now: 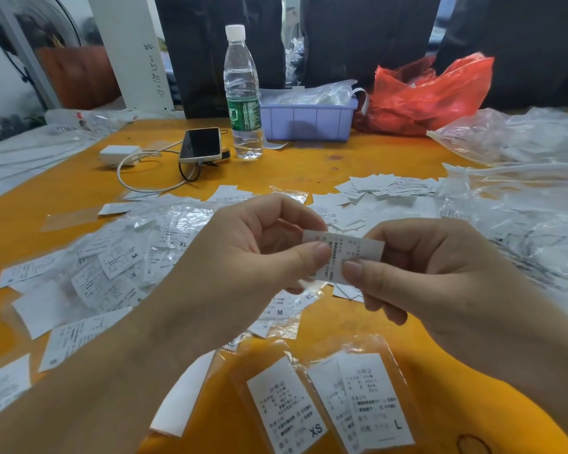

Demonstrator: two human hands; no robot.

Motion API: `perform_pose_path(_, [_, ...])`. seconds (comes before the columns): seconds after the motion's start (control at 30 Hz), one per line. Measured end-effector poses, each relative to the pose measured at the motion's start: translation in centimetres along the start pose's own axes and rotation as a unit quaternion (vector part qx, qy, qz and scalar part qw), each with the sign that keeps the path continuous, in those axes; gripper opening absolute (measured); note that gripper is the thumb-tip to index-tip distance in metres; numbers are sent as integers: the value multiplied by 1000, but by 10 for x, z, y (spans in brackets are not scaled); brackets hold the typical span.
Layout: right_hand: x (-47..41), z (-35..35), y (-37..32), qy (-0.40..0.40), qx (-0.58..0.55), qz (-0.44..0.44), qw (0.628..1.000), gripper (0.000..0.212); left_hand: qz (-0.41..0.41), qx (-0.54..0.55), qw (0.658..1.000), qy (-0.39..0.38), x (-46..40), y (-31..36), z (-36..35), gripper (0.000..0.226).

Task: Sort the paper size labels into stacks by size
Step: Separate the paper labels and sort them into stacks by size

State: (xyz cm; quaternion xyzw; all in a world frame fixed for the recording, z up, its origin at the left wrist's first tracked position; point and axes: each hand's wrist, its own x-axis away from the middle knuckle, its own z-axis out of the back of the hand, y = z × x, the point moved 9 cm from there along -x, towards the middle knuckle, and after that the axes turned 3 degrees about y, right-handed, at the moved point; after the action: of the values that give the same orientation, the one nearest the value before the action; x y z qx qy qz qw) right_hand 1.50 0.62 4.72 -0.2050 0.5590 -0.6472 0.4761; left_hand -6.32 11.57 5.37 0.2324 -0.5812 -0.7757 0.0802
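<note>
We pinch one label (341,253) btwn both hands, left hand (246,257) & right hand (423,273), above XS stack (286,404) & L stack (371,398) on surface (63,188)

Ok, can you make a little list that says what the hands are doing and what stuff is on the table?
left hand: pinches the held label
right hand: pinches the same label
held label: small white paper, size letter hidden
near stacks: XS label beside L label, in clear sleeves
unsorted pile: loose labels, M, S, XL showing
table: orange
at back: water bottle, phone, purple bin, red bag
</note>
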Motion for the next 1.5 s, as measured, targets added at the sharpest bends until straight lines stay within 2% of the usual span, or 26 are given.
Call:
perform_pose_path(0.27, [1,-2,1,-43,34,-13,998,15,27,30,999,-21,-1,-5,-5,17])
perform_pose_path(0.57, [1,-6,-2,-53,-16,-10,998,14,67,5,998,-13,-1,-13,-1,33])
perform_pose_path(0.73, [0,-3,2,-28,-24,-20,999,14,86,49,994,-36,0,-13,-3,23])
perform_pose_path(0.87, [-3,5,2,25,-44,-7,999,14,90,95,991,-30,0,-12,-2,20])
perform_pose_path(0.97, [-2,7,1,42,-59,0,997,14,90,87,992,-27,0,-12,0,24])
perform_pose_path(1.07, [0,3,1,34,-51,-2,998,15,80,71,994,-23,-1,-11,-1,18])
perform_pose_path(1.3, [3,-1,0,21,47,12,999,18,38,44,998,-11,1,-1,0,23])
perform_pose_path(1.4, [3,-2,-1,22,50,19,998,18,32,37,999,-18,2,1,-3,30])
perform_pose_path(1.5, [3,-4,-1,19,24,23,999,15,27,23,999,-21,2,3,-3,28])
